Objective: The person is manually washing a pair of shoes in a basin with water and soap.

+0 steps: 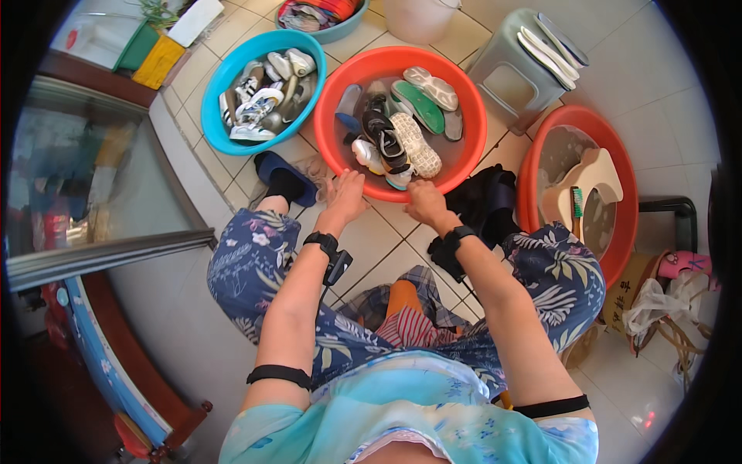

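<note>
A red plastic basin (400, 124) of water stands before me, holding a black shoe (382, 136), a pale shoe with its sole up (416, 145), a green insole (418, 107) and more footwear. My left hand (346, 194) lies on the near left rim, fingers spread. At the near rim, further right, is my right hand (427, 203), its fingers curled over the edge; whether it grips the rim is hard to tell. On the right, a second red basin (626, 226) holds cloudy water, a cream plastic washboard (556, 185) and a brush with green bristles (577, 203).
A blue basin (210, 98) with several shoes is at the left. Behind are a basin of cloth (339, 33) and a white bucket (418, 20). White insoles (545, 55) lie on a grey stool (504, 75). A glass door (116, 191) stands far left.
</note>
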The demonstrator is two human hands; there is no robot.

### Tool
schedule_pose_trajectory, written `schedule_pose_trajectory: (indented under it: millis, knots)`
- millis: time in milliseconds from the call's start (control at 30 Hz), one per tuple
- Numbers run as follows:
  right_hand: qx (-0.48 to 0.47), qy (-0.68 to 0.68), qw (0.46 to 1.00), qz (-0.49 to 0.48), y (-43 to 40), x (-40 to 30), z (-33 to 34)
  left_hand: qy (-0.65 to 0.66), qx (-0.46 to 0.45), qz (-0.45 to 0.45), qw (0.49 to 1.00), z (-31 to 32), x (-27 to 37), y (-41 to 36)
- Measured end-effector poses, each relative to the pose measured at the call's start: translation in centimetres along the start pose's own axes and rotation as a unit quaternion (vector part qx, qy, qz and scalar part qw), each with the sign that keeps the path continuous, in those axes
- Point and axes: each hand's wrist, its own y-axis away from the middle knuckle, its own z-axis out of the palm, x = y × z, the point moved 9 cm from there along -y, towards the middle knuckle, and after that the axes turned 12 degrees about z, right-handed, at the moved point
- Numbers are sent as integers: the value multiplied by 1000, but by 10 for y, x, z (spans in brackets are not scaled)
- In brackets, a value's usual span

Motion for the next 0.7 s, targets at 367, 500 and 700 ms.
schedule_pose_trajectory:
  millis: [367,500,700]
  knots:
    - [6,77,997,-25,-9,0,42,-77,-30,27,996,55,-9,-39]
    - [3,48,998,-32,0,10,42,-94,3,43,995,63,4,-35]
    - [1,72,997,-36,25,13,45,-82,-64,48,993,85,19,-14]
